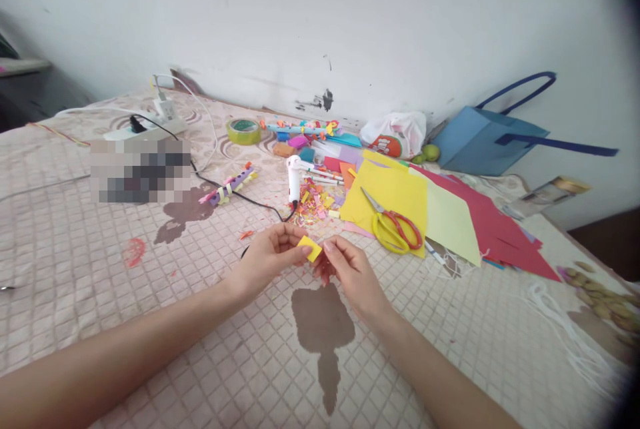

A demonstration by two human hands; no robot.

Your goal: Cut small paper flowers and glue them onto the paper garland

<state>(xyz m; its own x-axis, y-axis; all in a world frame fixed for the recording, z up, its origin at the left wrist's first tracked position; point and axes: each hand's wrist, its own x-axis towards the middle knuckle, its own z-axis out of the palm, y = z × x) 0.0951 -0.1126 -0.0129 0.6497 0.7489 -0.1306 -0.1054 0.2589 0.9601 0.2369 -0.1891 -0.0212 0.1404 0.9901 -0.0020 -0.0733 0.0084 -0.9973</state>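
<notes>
A small yellow piece of paper (310,249) is pinched between the thumb and fingers of my left hand (275,249), above the quilted tablecloth. My right hand (347,262) is close against the paper's right edge, its thumb and fingers drawn together. What those fingers hold, if anything, is hidden. Beyond the hands stands a white glue gun (294,179) beside a heap of colourful paper scraps (317,206). To the right, yellow-and-red-handled scissors (393,226) lie on a yellow paper sheet (410,189).
A decorated purple stick (230,188) lies left of the glue gun, near its black cord. Yellowish tape (243,131) and a white power strip (145,128) are farther back. Red paper (480,206), a blue bag (493,139) and white string (565,329) occupy the right side.
</notes>
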